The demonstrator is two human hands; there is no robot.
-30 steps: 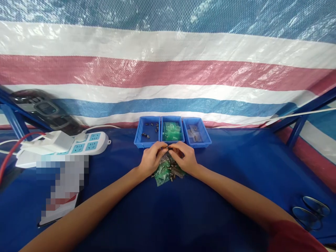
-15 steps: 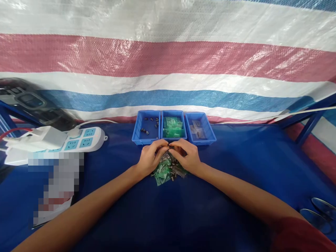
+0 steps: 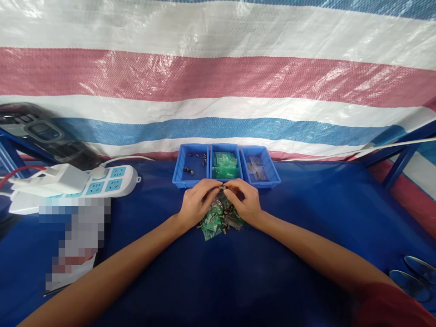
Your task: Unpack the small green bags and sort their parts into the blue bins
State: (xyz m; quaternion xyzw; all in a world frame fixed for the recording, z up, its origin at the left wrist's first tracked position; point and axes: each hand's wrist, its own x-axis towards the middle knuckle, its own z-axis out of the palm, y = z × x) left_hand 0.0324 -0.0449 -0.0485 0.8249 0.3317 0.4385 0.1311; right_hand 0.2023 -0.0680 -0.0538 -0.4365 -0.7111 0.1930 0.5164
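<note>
My left hand (image 3: 197,203) and my right hand (image 3: 246,202) meet above a small pile, fingertips pinched on a small metal screw (image 3: 222,187) between them. Under and between the hands lies the pile, with green plastic packets (image 3: 211,223) and loose dark screws (image 3: 224,225). Just beyond are three blue trays side by side. Several dark screws lie in the left tray (image 3: 180,176). Green packets fill much of the middle tray (image 3: 241,171), and clear packets with small parts lie in the right tray (image 3: 272,171).
At the left on the blue table (image 3: 218,281) are a white power strip (image 3: 127,181) with plugs and cables, a pixelated sheet (image 3: 80,240) and a dark device (image 3: 44,131). Eyeglasses (image 3: 410,281) lie at the right edge. A striped sheet (image 3: 218,77) hangs behind.
The screw between my fingertips now shows more clearly, lying sideways. My hands have shifted only slightly, and the view has moved a little.
</note>
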